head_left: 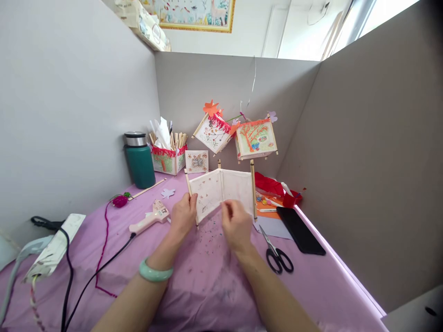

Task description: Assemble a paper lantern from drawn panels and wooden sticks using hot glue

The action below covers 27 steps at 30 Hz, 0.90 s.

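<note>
My left hand [184, 213] grips the left wooden stick of a white folding paper panel [206, 191], which stands upright with sticks at its fold and both ends. Small drawings show faintly on its left half. My right hand [237, 223] is at the panel's lower middle near the fold, fingers curled together; what they pinch, if anything, is hidden. A pink glue gun [150, 219] lies left of my left hand. To the right of my right hand, black-handled scissors [277, 253] rest on the purple cloth [197, 281].
Two decorated paper lanterns [256, 138] hang behind the panel. At the back left stand a green tumbler [140, 161] and a stick-filled paper box [165, 161]. A black phone [300, 230] lies at right. A power strip [55, 249] and cords occupy the left. Grey partitions [360, 152] enclose the table.
</note>
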Each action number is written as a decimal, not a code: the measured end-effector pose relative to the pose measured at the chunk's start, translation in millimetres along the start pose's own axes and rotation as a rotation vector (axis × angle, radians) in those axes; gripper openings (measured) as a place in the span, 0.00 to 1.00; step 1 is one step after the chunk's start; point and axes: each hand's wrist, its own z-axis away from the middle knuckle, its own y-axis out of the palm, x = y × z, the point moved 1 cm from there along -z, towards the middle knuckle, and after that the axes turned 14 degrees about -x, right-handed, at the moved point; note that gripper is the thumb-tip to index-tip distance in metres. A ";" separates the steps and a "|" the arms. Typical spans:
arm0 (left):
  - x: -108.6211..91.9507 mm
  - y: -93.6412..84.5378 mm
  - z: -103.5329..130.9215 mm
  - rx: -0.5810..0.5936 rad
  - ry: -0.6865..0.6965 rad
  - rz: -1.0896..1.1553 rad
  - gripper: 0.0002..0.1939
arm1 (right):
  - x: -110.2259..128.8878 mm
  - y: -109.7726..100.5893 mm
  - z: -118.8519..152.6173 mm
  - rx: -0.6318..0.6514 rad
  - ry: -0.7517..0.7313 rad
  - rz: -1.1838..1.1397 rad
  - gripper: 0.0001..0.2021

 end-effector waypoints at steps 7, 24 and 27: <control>-4.3 -2.5 4.9 -0.018 0.093 -0.015 0.15 | -34.6 -42.9 -37.0 -0.359 0.090 0.296 0.27; -1.6 0.8 12.2 0.292 0.139 -0.144 0.09 | -44.8 -26.4 -15.5 0.554 0.191 0.399 0.16; 2.9 3.3 11.9 0.385 0.098 -0.198 0.11 | -48.5 -24.0 -15.2 0.559 0.202 0.395 0.11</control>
